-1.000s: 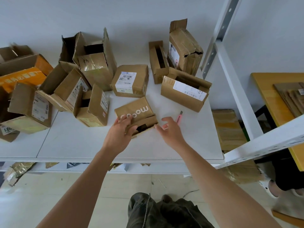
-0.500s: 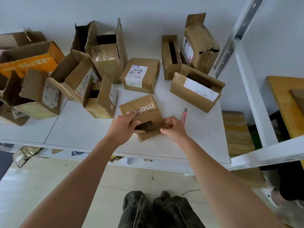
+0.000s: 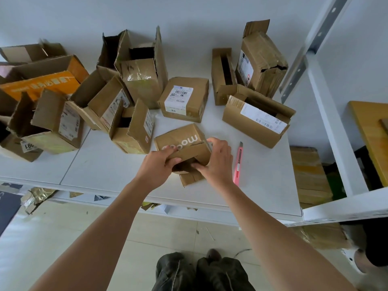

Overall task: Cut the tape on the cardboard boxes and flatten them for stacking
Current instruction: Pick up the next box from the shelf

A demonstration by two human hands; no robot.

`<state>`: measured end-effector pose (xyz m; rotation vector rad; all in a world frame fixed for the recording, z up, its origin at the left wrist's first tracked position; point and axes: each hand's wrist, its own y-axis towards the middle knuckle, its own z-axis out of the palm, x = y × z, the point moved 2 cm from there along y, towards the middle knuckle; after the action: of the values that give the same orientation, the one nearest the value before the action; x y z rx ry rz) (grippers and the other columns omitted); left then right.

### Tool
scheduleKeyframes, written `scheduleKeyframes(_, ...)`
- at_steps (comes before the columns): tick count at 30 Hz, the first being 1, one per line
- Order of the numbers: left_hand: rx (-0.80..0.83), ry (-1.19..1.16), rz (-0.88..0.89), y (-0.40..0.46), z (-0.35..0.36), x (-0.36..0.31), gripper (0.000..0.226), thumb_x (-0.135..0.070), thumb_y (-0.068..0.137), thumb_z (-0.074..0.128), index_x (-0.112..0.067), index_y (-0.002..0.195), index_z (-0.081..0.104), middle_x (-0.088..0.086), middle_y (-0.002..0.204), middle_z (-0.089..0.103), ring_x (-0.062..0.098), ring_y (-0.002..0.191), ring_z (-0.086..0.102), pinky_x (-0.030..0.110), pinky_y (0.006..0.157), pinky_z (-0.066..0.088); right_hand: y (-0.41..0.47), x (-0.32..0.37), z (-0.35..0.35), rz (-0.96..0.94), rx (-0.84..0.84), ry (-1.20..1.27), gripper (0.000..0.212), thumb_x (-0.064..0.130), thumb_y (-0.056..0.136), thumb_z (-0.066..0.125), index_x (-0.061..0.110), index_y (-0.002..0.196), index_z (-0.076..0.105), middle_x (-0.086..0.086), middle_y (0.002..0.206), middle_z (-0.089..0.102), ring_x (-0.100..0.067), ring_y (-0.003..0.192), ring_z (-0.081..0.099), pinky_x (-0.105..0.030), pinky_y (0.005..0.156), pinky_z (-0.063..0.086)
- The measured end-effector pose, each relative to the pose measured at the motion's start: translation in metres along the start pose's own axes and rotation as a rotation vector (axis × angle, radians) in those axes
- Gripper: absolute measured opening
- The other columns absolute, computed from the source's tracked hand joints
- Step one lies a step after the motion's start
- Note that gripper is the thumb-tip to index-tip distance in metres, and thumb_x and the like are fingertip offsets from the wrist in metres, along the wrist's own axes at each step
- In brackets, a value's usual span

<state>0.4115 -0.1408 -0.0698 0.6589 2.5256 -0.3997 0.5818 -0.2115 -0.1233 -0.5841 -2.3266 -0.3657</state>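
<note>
left hand point(image 3: 157, 166) grips printed cardboard box point(image 3: 182, 139) | right hand point(image 3: 216, 162) grips same box | pink utility knife point(image 3: 238, 164) lies just beside, on white table point(image 3: 105, 171)

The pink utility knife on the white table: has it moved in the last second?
Yes. The pink utility knife now lies flat on the white table, right of the right hand, which held it a second ago.

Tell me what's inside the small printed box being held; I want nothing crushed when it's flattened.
The open end of the printed box shows only dark hollow. Both hands, left and right, and its flaps cover the rest, so I cannot tell.
</note>
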Motion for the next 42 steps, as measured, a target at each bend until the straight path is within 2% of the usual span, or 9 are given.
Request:
scheduleKeyframes(4, 0.002, -0.026, 0.04, 0.001, -0.003, 0.004, 0.043, -0.03, 0.098, 0.057, -0.018, 0.14, 0.054, 0.002, 0.138, 0.059, 0.028, 0.121, 0.055, 0.026, 0.093, 0.038, 0.002, 0.001, 0.0, -0.063, -0.001, 0.105, 0.064, 0.025, 0.07, 0.086, 0.011, 0.121, 0.051, -0.007, 0.118, 0.053, -0.021, 0.107, 0.05, -0.034, 0.088, 0.05)
scheduleKeyframes(8, -0.026, -0.084, 0.024, 0.008, -0.009, 0.008, 0.04, -0.028, 0.098, 0.058, -0.016, 0.136, 0.057, -0.004, 0.101, 0.062, 0.016, 0.09, 0.058, 0.01, 0.069, 0.036, -0.004, -0.005, -0.009, -0.103, 0.101, 0.19, 0.057, 0.018, 0.075, 0.08, 0.011, 0.126, 0.055, -0.004, 0.116, 0.056, -0.019, 0.108, 0.054, -0.03, 0.09, 0.051)
scheduleKeyframes(12, -0.023, -0.175, 0.017, 0.013, -0.012, 0.016, 0.037, -0.02, 0.096, 0.062, -0.014, 0.132, 0.06, -0.003, 0.126, 0.061, 0.004, 0.107, 0.048, 0.002, 0.079, 0.032, -0.01, -0.014, -0.025, -0.152, 0.175, 0.348, 0.043, -0.002, 0.089, 0.057, 0.013, 0.129, 0.062, 0.004, 0.12, 0.066, -0.005, 0.111, 0.061, -0.019, 0.098, 0.049)
scheduleKeyframes(15, -0.167, -0.233, -0.023, 0.01, -0.01, 0.015, 0.031, -0.02, 0.085, 0.075, -0.015, 0.112, 0.06, -0.006, 0.13, 0.057, 0.008, 0.112, 0.048, 0.016, 0.087, 0.036, -0.013, -0.011, -0.032, -0.194, 0.203, 0.35, 0.047, -0.006, 0.092, 0.05, 0.016, 0.131, 0.062, 0.015, 0.114, 0.066, 0.006, 0.099, 0.062, -0.007, 0.085, 0.045)
scheduleKeyframes(22, -0.295, -0.488, -0.16, -0.011, 0.007, 0.015, 0.067, 0.011, 0.08, 0.069, -0.022, 0.134, 0.049, -0.01, 0.118, 0.052, 0.011, 0.102, 0.051, -0.003, 0.065, 0.04, -0.016, 0.001, -0.041, -0.243, 0.215, 0.303, 0.057, -0.007, 0.092, 0.052, 0.024, 0.14, 0.055, -0.002, 0.114, 0.069, -0.016, 0.091, 0.064, -0.021, 0.083, 0.044)
scheduleKeyframes(27, 0.0, -0.702, -0.163, -0.037, 0.006, 0.04, 0.073, 0.024, 0.08, 0.059, -0.019, 0.139, 0.053, -0.006, 0.124, 0.06, 0.01, 0.114, 0.058, 0.012, 0.084, 0.051, -0.025, -0.005, -0.048, -0.345, 0.42, -0.09, 0.067, -0.001, 0.083, 0.051, 0.035, 0.139, 0.054, 0.023, 0.151, 0.033, 0.011, 0.088, 0.054, -0.01, 0.053, 0.037)
scheduleKeyframes(33, 0.084, -1.122, -0.6, -0.034, 0.005, 0.059, 0.04, 0.007, 0.088, 0.039, -0.007, 0.112, 0.068, 0.014, 0.122, 0.06, 0.032, 0.11, 0.06, 0.042, 0.094, 0.053, -0.03, 0.001, -0.027, -0.215, 0.666, -0.171, 0.053, 0.023, 0.085, 0.051, 0.038, 0.136, 0.055, 0.034, 0.154, 0.022, -0.004, 0.143, 0.024, -0.042, 0.094, 0.049)
scheduleKeyframes(37, -0.063, -0.93, -0.76, -0.014, 0.018, 0.065, 0.035, -0.024, 0.092, 0.068, -0.011, 0.119, 0.05, 0.012, 0.115, 0.06, 0.028, 0.104, 0.061, 0.042, 0.087, 0.055, -0.021, 0.001, -0.017, -0.231, 0.641, -0.169, 0.034, 0.025, 0.096, 0.05, 0.03, 0.126, 0.064, 0.028, 0.149, 0.038, -0.008, 0.135, 0.038, -0.046, 0.094, 0.05)
scheduleKeyframes(42, -0.07, -0.774, -0.655, -0.002, 0.025, 0.064, 0.029, -0.013, 0.093, 0.065, -0.014, 0.122, 0.062, 0.007, 0.102, 0.067, 0.021, 0.088, 0.063, 0.03, 0.068, 0.052, 0.018, 0.005, -0.019, -0.238, 0.344, -0.118, 0.035, 0.025, 0.093, 0.065, 0.023, 0.127, 0.056, 0.003, 0.123, 0.049, -0.013, 0.106, 0.056, -0.035, 0.084, 0.056)
